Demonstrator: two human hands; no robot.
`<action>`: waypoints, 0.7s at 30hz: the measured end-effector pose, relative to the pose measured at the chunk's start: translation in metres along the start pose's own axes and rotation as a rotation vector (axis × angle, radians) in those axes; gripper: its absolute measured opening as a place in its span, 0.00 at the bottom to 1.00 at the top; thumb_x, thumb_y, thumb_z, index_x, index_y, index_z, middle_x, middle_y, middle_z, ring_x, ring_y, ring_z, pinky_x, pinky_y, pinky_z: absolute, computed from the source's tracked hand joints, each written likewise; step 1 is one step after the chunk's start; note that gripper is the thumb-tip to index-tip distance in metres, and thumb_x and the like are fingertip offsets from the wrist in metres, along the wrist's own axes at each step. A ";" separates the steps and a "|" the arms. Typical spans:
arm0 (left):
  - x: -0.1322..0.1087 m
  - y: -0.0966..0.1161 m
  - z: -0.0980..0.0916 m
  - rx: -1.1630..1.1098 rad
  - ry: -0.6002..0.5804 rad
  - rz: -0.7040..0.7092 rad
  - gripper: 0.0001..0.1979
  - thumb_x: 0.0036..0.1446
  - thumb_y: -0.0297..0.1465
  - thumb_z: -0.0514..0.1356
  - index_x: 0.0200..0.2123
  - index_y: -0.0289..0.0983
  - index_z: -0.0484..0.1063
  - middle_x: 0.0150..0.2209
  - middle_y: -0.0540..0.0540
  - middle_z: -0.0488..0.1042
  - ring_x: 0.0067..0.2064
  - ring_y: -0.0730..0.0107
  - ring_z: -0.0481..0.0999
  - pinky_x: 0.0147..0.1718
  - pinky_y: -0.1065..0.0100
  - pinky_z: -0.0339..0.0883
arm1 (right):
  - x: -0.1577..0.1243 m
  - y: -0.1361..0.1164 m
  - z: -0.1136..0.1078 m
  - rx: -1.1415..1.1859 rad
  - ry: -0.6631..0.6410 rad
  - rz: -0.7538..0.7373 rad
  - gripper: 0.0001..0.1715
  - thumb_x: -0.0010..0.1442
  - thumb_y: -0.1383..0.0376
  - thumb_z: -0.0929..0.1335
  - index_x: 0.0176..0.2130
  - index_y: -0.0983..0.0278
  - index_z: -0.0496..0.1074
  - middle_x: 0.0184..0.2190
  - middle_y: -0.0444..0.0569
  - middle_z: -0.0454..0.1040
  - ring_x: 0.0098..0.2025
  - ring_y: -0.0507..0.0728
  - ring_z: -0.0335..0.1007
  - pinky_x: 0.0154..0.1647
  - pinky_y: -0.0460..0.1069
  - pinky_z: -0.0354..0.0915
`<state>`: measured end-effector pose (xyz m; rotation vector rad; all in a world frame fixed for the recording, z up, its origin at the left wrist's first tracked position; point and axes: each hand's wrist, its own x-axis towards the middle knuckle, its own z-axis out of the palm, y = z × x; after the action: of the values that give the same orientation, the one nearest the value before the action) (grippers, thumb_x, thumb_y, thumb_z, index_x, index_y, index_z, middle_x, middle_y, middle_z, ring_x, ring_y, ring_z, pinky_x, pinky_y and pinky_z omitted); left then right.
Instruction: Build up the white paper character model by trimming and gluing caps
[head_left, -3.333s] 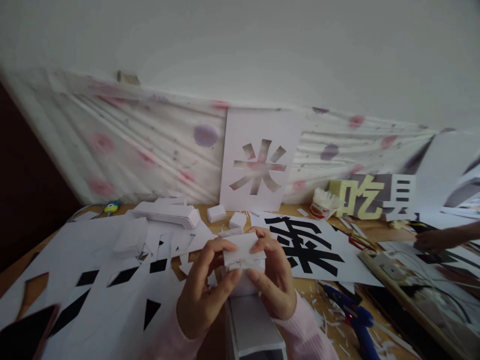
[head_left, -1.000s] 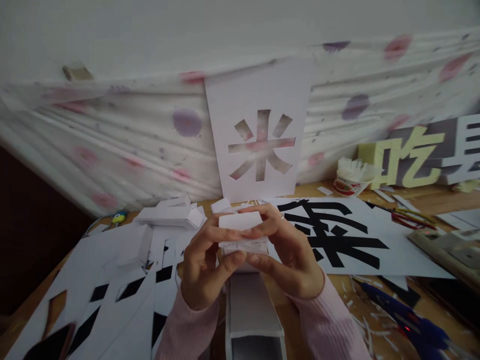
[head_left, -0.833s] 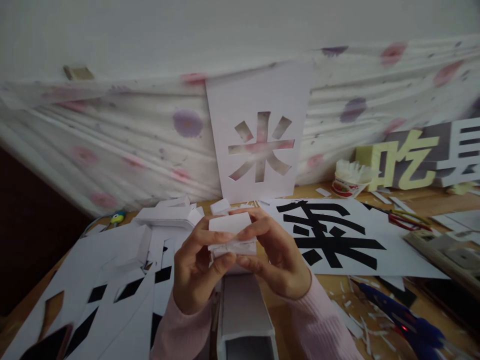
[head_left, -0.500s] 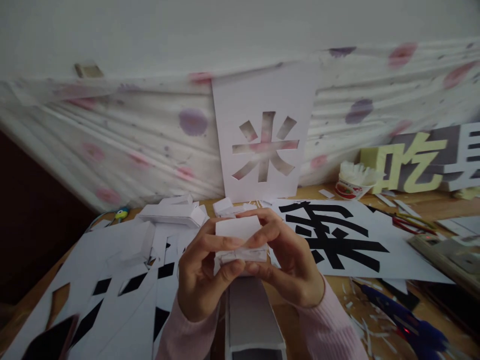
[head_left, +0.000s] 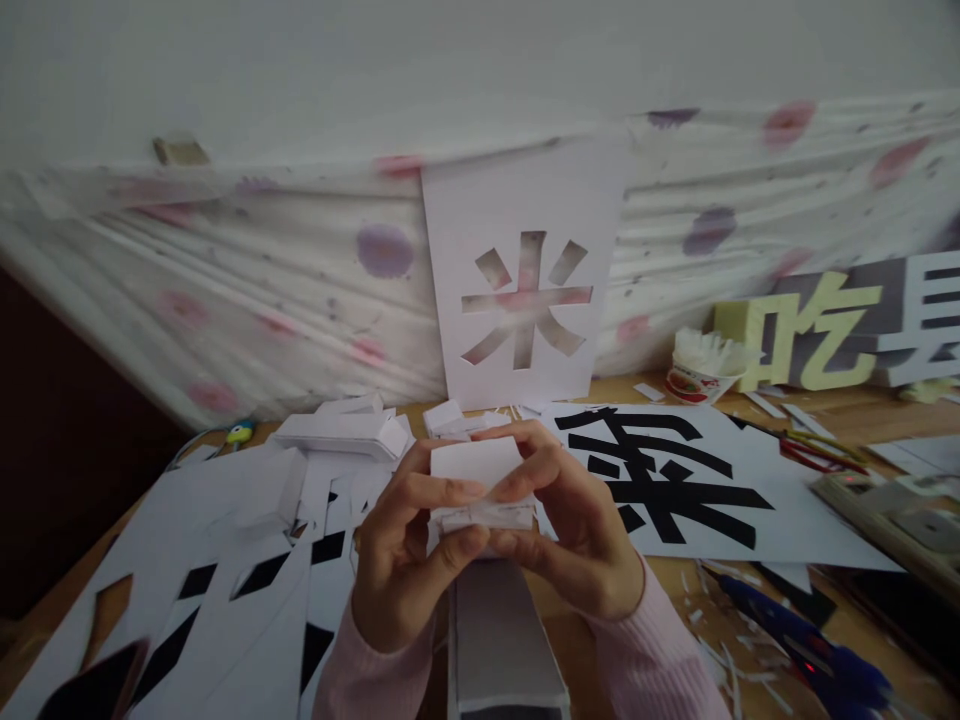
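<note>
A small white foam board piece (head_left: 474, 460) is held between my two hands in the head view, folded or boxed in shape with a rough lower edge. My left hand (head_left: 409, 545) grips its left side, thumb below and index finger across the front. From the right, my right hand (head_left: 574, 530) pinches it the same way, and the fingertips of both hands nearly meet at its middle. Behind the piece, some fingers are partly hidden. Directly under my hands lies a long white box-shaped strip (head_left: 510, 640), pointing toward me.
A white board with a cut-out character (head_left: 454, 250) leans on the curtained wall. Black-printed paper (head_left: 667, 490) lies to the right, beside a blue glue gun (head_left: 802, 640) and scraps. Cut sheets (head_left: 255, 620) and white box shapes (head_left: 337, 433) cover the left; a paper bowl (head_left: 701, 380) stands behind.
The view has shifted very slightly. Both hands keep the same hold on the white piece, with hardly any movement of the fingers.
</note>
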<state>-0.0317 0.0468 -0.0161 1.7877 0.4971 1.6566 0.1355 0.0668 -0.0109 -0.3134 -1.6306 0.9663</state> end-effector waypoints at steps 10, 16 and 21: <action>-0.003 0.001 -0.001 -0.015 -0.010 -0.020 0.14 0.61 0.25 0.62 0.48 0.46 0.73 0.53 0.45 0.71 0.56 0.58 0.72 0.50 0.60 0.69 | 0.000 -0.001 0.001 0.025 -0.007 0.023 0.11 0.58 0.66 0.74 0.41 0.56 0.73 0.54 0.51 0.70 0.57 0.64 0.67 0.58 0.62 0.61; -0.003 0.001 0.002 -0.030 0.003 -0.076 0.13 0.62 0.26 0.61 0.47 0.47 0.72 0.55 0.45 0.70 0.58 0.58 0.70 0.52 0.59 0.68 | -0.004 -0.003 0.004 0.064 0.006 0.061 0.11 0.59 0.66 0.74 0.41 0.56 0.72 0.54 0.51 0.69 0.58 0.64 0.66 0.58 0.62 0.60; -0.001 0.002 0.010 -0.006 -0.016 -0.097 0.11 0.62 0.29 0.61 0.47 0.47 0.72 0.52 0.46 0.70 0.56 0.60 0.71 0.53 0.60 0.66 | -0.009 -0.003 -0.002 0.156 0.023 0.068 0.12 0.59 0.68 0.73 0.43 0.55 0.72 0.53 0.49 0.66 0.56 0.61 0.67 0.57 0.59 0.62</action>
<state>-0.0220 0.0429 -0.0155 1.7438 0.5622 1.5749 0.1411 0.0603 -0.0150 -0.2739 -1.5221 1.1308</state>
